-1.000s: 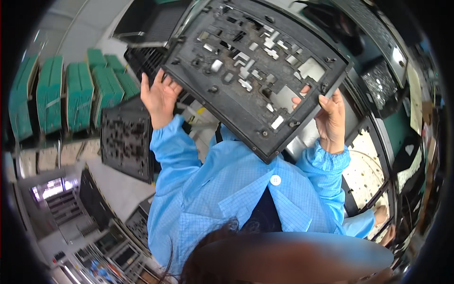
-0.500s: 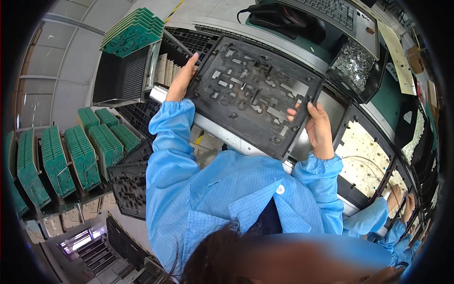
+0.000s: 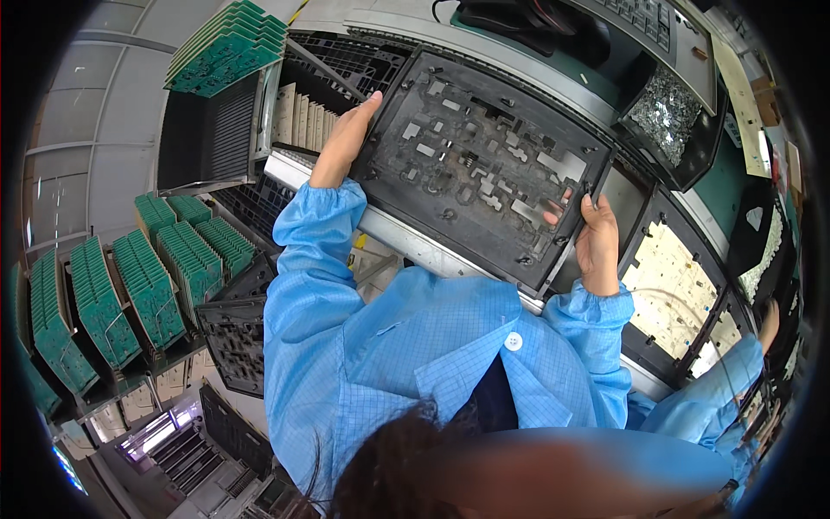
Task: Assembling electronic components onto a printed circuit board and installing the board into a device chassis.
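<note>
A black rectangular soldering pallet (image 3: 484, 232) with many cutouts and small clips lies tilted across a metal conveyor rail (image 3: 424, 253) in front of me. My left hand (image 3: 347, 143) holds its left edge, with the fingers stretched along the side. At the right edge, my right hand (image 3: 598, 242) grips the frame, thumb on top beside a clip. Some of its fingertips show from below through the cutouts. The underside of the pallet is hidden.
Green circuit boards (image 3: 143, 281) stand in racks at left, with more above a black slotted holder (image 3: 212, 121). At right are a pallet with a pale board (image 3: 670, 290), a bin of small metal parts (image 3: 666, 117), a keyboard (image 3: 635, 22) and a co-worker's sleeve (image 3: 713, 389).
The pallet and both my hands have shifted slightly right in the picture, while the view itself has moved a little. The co-worker's arm at the right has moved farther out over the pale boards.
</note>
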